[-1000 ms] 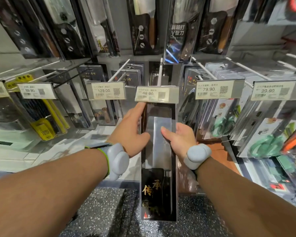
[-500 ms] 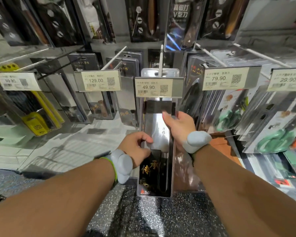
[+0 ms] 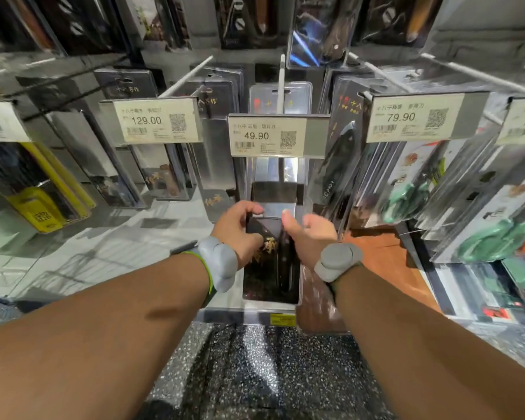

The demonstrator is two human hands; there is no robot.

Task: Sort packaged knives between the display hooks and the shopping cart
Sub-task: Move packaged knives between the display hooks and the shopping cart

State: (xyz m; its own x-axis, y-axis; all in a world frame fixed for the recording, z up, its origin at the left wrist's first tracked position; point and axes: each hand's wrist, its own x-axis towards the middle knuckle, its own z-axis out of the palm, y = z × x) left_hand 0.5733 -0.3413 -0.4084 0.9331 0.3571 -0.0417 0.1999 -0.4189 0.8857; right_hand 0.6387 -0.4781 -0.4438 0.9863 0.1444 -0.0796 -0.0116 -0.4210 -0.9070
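The left hand (image 3: 240, 230) is curled round the left edge of the knife pack (image 3: 273, 268), with its fingertips over the front, so it grips the pack. The right hand (image 3: 308, 234) is at the right edge with its thumb on the front; its fingers look loose, and I cannot tell if it holds the pack or only touches it. The pack hangs on the middle hook (image 3: 282, 83), behind the 49.90 tag (image 3: 267, 135), and its bottom edge is just above the shelf lip (image 3: 225, 316). I think the pack is stiff, because it is clear hard plastic with a card inside. It looks smooth and shiny, so it may be slippery. A wide steel blade is inside, so it is likely a bit heavy at the top. The best place to hold is both long side edges near the middle, where the hands are now. The hole at the top has to slide along the hook, so the pack should stay straight. Other packs hang just beside it on both sides, and a tilt could bump them.
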